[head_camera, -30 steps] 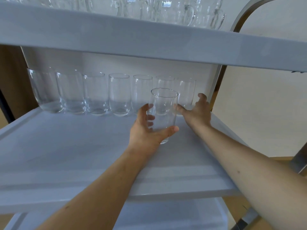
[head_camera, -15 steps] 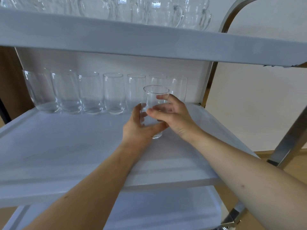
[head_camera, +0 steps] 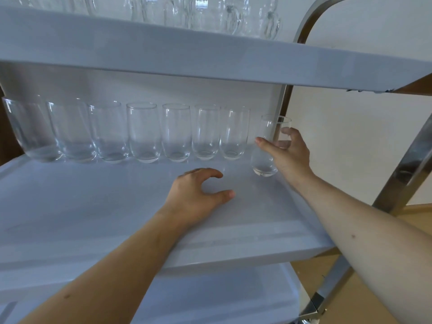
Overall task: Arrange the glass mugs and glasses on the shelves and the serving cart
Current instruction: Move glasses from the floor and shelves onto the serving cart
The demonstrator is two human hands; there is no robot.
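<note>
The right hand (head_camera: 288, 155) is gripping a clear, round-bottomed drinking glass (head_camera: 268, 146) at the far right of the pale grey middle shelf (head_camera: 93, 206) of the serving cart; its thumb is lying across the near side of the glass and its other fingers (head_camera: 288, 131) are curling round the far side near the rim, so they are clamped on the glass. The glass is tilting slightly to the right, and whether its base is touching the shelf cannot be told.

Just left of that thumb, a row of seven matching clear tumblers (head_camera: 142, 133) is standing upright along the back of the shelf, side by side. The held glass is sitting a little nearer the camera than this row, beside its right-hand end.

The left hand (head_camera: 196, 195) is hovering low over the shelf, in front of the row and well to the left of the held glass. Its fingers are curled loosely with the thumb apart from them, holding nothing.

Above both hands, a cluster of clear glass mugs with handles (head_camera: 210, 12) is standing on the pale grey top shelf (head_camera: 163, 50). Beyond the right fingers, the curved metal frame (head_camera: 406, 160) of the cart is running down the right side.
</note>
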